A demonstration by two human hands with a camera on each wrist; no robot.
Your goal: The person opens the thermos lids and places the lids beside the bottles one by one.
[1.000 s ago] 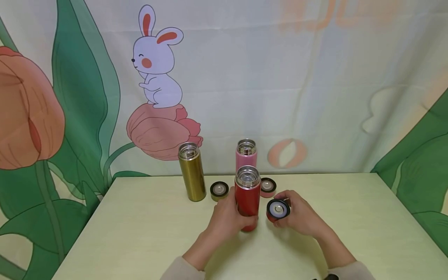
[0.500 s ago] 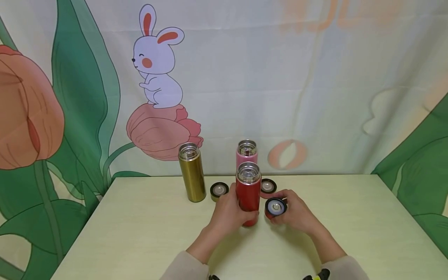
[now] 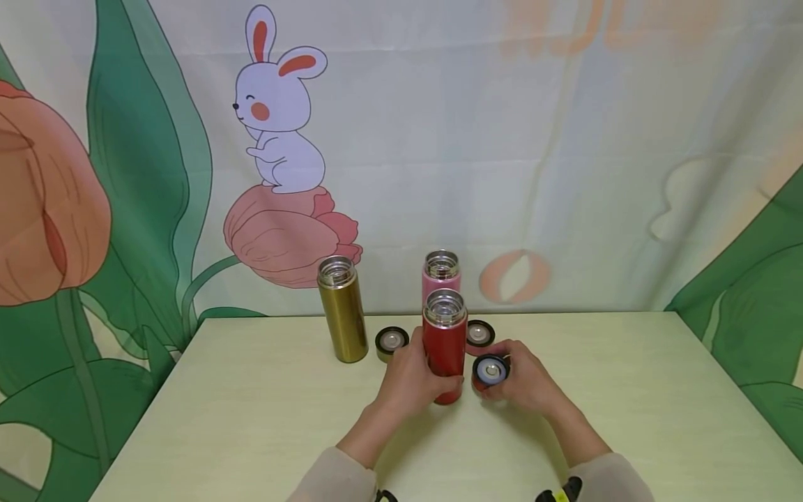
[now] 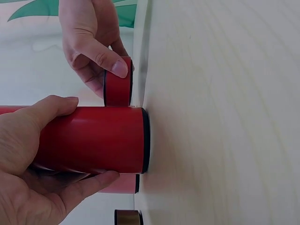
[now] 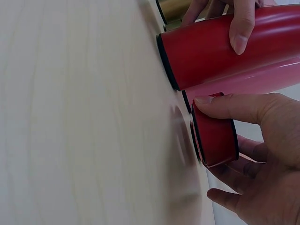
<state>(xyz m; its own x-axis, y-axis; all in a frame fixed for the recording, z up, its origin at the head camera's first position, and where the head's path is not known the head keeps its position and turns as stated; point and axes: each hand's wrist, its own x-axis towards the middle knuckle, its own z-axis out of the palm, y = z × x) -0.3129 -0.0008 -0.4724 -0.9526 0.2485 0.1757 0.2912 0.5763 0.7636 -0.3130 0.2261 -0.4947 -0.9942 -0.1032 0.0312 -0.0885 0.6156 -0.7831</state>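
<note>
My left hand (image 3: 408,382) grips a red thermos flask (image 3: 447,348) that stands upright with its steel mouth uncovered. Just to its right, my right hand (image 3: 528,380) holds a red lid (image 3: 491,371) with the inner side facing up. In the right wrist view the thumb and fingers pinch that lid (image 5: 215,136) by its sides, low over the table; whether it touches the tabletop I cannot tell. A pink flask (image 3: 439,282), also uncovered, stands behind the red one and is partly hidden by it. Behind my right hand lies a pink lid (image 3: 479,336).
An uncovered gold flask (image 3: 343,314) stands at the back left. Its gold lid (image 3: 392,341) lies beside it, inner side up, close to my left fingers. The pale table (image 3: 263,418) ends at a printed cloth backdrop (image 3: 564,174) behind the flasks.
The red flask and my left hand have shifted slightly toward the back of the table. My right hand has brought the red lid a little left, closer to the flask.
</note>
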